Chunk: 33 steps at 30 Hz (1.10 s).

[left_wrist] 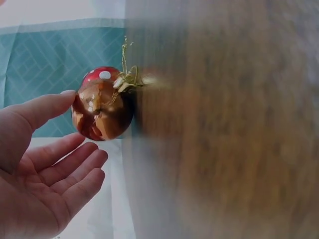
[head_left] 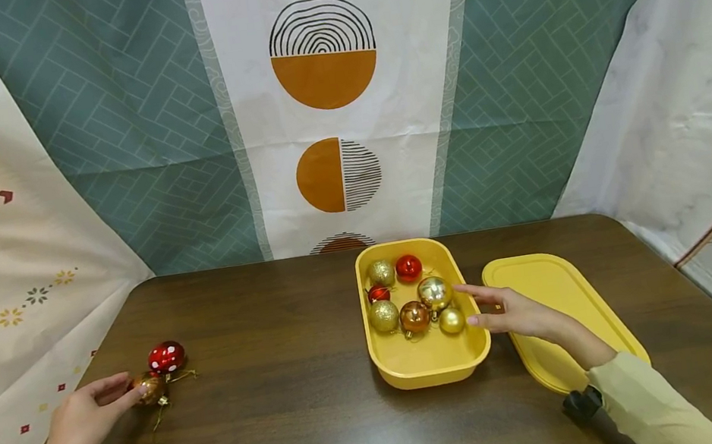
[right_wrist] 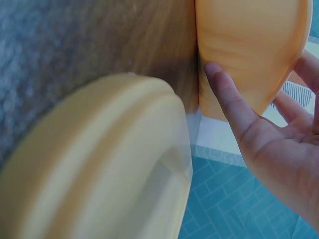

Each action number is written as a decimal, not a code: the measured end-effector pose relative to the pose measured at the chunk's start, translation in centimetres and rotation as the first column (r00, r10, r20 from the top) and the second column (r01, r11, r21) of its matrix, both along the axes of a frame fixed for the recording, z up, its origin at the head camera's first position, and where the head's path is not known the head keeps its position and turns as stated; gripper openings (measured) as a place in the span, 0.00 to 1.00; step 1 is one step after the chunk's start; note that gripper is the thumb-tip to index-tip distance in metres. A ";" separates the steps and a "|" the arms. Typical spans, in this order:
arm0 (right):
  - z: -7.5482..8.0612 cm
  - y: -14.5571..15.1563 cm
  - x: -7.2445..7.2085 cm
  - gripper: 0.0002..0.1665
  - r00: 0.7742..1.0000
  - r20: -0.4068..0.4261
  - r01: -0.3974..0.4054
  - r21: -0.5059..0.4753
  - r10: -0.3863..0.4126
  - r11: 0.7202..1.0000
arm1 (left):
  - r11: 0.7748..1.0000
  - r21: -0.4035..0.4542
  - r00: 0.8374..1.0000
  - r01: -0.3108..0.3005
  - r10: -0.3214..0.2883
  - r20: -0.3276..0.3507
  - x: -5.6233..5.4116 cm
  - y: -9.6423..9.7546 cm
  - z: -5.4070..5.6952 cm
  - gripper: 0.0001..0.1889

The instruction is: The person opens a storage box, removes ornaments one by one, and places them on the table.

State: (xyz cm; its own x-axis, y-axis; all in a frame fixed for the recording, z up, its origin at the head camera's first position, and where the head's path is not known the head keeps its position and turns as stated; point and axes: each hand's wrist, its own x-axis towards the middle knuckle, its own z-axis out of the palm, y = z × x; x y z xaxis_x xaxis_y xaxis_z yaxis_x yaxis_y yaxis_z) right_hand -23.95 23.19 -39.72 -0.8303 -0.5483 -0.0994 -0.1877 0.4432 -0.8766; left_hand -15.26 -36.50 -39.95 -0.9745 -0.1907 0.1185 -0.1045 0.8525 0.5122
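Observation:
On the left, my left hand (head_left: 84, 416) holds a shiny copper bauble (left_wrist: 102, 112) between thumb and fingertips, low at the table. A red bauble with white dots (head_left: 166, 356) sits right behind it, partly hidden in the left wrist view. My right hand (head_left: 525, 316) is at the right side of a yellow box (head_left: 434, 377). Its thumb lies against the outer wall and other fingers reach over the rim, as the right wrist view shows. Inside the box are several baubles: glittery gold (head_left: 384, 316), shiny gold (head_left: 435, 292), copper (head_left: 415, 317) and red (head_left: 408, 268).
A yellow lid (head_left: 566, 313) lies flat on the dark wooden table (head_left: 275, 418), right of the box and partly under the right forearm. Patterned cloths (head_left: 160, 113) hang behind the table and at both sides.

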 end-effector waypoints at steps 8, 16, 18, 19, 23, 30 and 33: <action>0.1 -0.1 0.0 0.37 1.000 -0.006 0.008 0.015 -0.008 1.000 | 1.000 -0.007 0.999 -0.007 0.007 -0.054 0.5 1.0 1.1 0.31; 0.1 0.0 0.0 0.37 1.000 -0.003 0.006 0.013 -0.006 1.000 | 0.999 -0.019 0.977 0.049 -0.052 -0.205 0.0 5.7 3.1 0.27; 0.1 0.0 0.0 0.37 1.000 0.000 0.006 0.009 -0.006 1.000 | 0.996 -0.017 0.964 0.082 -0.084 -0.252 -0.4 7.4 3.4 0.25; 0.1 0.0 0.0 0.37 1.000 0.000 0.007 0.010 -0.007 1.000 | 0.994 0.000 0.959 0.107 -0.103 -0.262 -0.6 8.3 3.5 0.24; 0.0 0.0 0.0 0.37 1.000 -0.002 0.010 0.014 -0.010 1.000 | 0.971 0.096 0.943 0.217 -0.183 -0.277 -1.5 12.1 3.7 0.24; 0.0 0.0 0.0 0.37 1.000 -0.014 0.013 0.022 -0.013 1.000 | 0.913 0.178 0.905 0.367 -0.307 -0.294 -3.4 18.7 3.0 0.22; 0.1 0.1 0.0 0.37 1.000 -0.016 0.014 0.028 -0.014 1.000 | 0.885 0.201 0.883 0.419 -0.346 -0.316 -4.1 21.4 2.8 0.22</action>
